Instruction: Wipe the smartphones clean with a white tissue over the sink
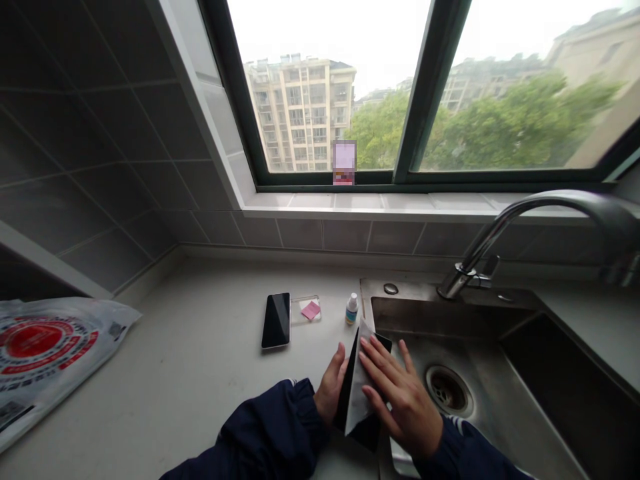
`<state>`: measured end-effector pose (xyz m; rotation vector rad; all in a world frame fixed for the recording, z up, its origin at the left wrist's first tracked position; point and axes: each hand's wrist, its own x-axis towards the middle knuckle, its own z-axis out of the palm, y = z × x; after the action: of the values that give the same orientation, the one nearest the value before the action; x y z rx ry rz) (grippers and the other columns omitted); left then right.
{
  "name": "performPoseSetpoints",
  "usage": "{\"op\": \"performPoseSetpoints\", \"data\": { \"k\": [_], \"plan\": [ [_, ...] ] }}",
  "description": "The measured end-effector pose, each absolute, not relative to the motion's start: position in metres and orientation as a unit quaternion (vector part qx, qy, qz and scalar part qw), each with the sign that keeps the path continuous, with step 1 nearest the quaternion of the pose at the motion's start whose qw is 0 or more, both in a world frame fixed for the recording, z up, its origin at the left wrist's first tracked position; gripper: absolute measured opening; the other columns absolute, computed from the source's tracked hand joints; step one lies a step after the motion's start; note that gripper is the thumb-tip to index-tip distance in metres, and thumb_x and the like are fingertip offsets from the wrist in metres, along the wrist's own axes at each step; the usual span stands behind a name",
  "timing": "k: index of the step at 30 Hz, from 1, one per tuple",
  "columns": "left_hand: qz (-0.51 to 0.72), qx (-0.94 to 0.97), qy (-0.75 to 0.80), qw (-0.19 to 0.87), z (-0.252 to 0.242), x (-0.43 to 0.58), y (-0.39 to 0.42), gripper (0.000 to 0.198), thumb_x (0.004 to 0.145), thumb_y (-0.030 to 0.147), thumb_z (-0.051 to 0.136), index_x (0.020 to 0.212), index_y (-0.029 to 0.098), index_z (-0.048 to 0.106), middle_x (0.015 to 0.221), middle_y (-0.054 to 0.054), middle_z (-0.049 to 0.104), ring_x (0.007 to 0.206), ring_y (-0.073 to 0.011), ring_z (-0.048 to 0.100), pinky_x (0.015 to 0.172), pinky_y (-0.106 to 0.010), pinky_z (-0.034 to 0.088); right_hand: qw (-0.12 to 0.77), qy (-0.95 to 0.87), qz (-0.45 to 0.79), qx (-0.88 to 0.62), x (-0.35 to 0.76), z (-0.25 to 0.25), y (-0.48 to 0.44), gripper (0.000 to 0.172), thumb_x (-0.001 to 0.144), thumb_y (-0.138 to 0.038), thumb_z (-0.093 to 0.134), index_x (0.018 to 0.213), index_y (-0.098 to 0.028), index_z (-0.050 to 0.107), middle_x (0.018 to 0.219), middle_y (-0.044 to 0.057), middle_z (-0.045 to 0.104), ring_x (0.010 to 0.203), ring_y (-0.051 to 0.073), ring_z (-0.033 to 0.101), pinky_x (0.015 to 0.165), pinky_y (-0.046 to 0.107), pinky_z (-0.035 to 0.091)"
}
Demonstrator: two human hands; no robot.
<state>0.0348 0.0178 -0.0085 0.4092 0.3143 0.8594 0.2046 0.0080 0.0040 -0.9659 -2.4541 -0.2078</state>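
**A:** What's between the hands?

**B:** A black slab (361, 432) with a white wipe (361, 393) lying over its near face. It stands tilted just above the sink's left rim, and its long axis runs away from the person, toward the window.

**A:** Which hand is nearer?

**B:** Both touch it. The left hand (330, 388) is on the slab's left edge, with its fingers (341, 363) curled close and partly hidden behind it. The right hand (406, 403) lies against the wipe, its fingers (380, 365) spread wide and flat.

**A:** Is either hand really gripping?

**B:** The left seems to hold the slab. The right presses rather than closes.

**A:** What's beyond the fingers?

**B:** Ahead and left of them on the counter are a phone (275, 321), a clear case (305, 309) with a pink note (311, 310), and a dropper bottle (351, 309). To the right of the right fingers is the sink (440, 317), with its drain (448, 391) just beyond them. A printed plastic bag (53, 353) lies well off to the left.
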Motion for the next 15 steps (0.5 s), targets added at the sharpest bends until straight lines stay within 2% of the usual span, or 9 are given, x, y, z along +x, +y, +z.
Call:
{"op": "performPoseSetpoints", "data": {
  "k": [7,15],
  "plan": [
    [0.419,0.190,0.123,0.880,-0.006,0.035,0.018,0.067,0.087,0.061,0.048,0.131,0.012,0.056,0.128,-0.017,0.060,0.129,-0.0313,0.048,0.108,-0.040,0.029,0.240,-0.886,-0.091,-0.385,0.206,0.002,0.011,0.057,0.096,-0.028,0.049,0.148,-0.012,0.035,0.154,0.012,0.033,0.145,0.028,0.026,0.119,0.054,-0.001],
    [0.419,0.129,0.189,0.879,-0.011,0.033,0.016,0.065,0.080,0.062,0.058,0.114,0.008,0.066,0.107,-0.015,0.069,0.115,-0.0285,0.058,0.104,-0.035,0.036,0.202,-0.938,-0.048,-0.279,0.202,0.019,0.002,0.058,0.095,-0.031,0.051,0.148,-0.014,0.035,0.151,0.010,0.038,0.143,0.028,0.030,0.118,0.054,-0.010]
  ]
}}
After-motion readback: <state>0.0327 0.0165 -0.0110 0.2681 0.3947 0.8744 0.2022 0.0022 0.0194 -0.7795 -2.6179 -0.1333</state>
